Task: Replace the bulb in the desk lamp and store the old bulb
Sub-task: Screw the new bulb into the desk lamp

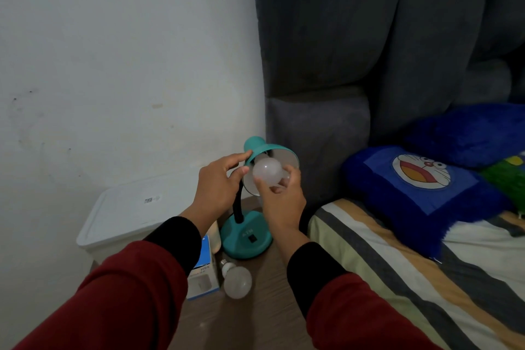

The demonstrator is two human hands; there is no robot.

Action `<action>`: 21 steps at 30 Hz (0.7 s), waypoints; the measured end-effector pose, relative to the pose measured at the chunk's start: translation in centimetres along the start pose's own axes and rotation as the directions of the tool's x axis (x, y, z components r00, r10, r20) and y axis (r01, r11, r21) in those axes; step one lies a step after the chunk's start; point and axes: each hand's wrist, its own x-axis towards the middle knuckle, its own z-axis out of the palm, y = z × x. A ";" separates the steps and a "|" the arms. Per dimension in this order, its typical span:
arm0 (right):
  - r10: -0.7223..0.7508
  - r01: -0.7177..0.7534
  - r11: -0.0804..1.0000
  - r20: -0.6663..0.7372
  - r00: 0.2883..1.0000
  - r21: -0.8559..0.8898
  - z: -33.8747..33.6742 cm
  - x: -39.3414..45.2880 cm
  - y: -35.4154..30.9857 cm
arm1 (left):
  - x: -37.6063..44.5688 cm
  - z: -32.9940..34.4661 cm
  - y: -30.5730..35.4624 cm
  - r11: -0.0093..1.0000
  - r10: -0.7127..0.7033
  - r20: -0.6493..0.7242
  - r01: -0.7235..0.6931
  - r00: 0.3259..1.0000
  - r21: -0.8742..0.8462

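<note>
A teal desk lamp (245, 239) stands on a brown side table (255, 307), its shade (265, 148) tipped toward me. My left hand (218, 187) touches the rim of the shade with fingertips. My right hand (279, 196) grips a white bulb (267, 170) at the mouth of the shade; whether its base sits in the socket is hidden. A second white bulb (237, 281) lies on its side on the table in front of the lamp base. Beside it a blue and white bulb box (203, 278) is partly covered by my left sleeve.
A white lidded plastic bin (125, 213) stands left of the table against the wall. A bed with a striped sheet (397, 273) and a blue cartoon pillow (420, 190) lies to the right. A dark grey padded headboard (341, 51) rises behind the lamp.
</note>
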 end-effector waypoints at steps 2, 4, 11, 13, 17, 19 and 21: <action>0.049 -0.048 0.997 -0.014 0.999 0.054 -0.1 0.0 -0.2 | 0.0 -0.1 0.0 1.000 0.001 -0.001 -0.001 1.000 0.004; 0.058 -0.057 0.998 -0.016 0.998 0.031 -0.1 0.1 -0.2 | 0.1 -0.1 0.0 1.000 0.005 0.002 -0.005 1.000 0.008; 0.060 -0.060 0.998 0.011 0.998 0.007 -0.2 0.2 -0.3 | 0.1 -0.1 -0.2 1.000 0.015 0.003 -0.015 1.000 0.014; 0.072 -0.072 0.997 0.006 0.997 -0.005 -0.2 0.3 -0.3 | 0.1 -0.1 -0.2 1.000 0.018 0.009 -0.018 1.000 0.020; 0.034 -0.033 0.999 0.028 0.999 -0.029 -0.3 0.3 -0.2 | 0.2 -0.1 -0.3 1.000 0.017 0.005 -0.017 1.000 0.024; 0.070 -0.069 0.997 0.031 0.997 -0.029 -0.4 0.5 -0.2 | 0.1 0.0 -0.2 1.000 0.016 0.002 -0.016 1.000 0.024; 0.081 -0.081 0.996 0.017 0.997 -0.025 -0.2 0.6 -0.3 | 0.1 0.0 -0.2 1.000 0.016 0.004 -0.016 1.000 0.021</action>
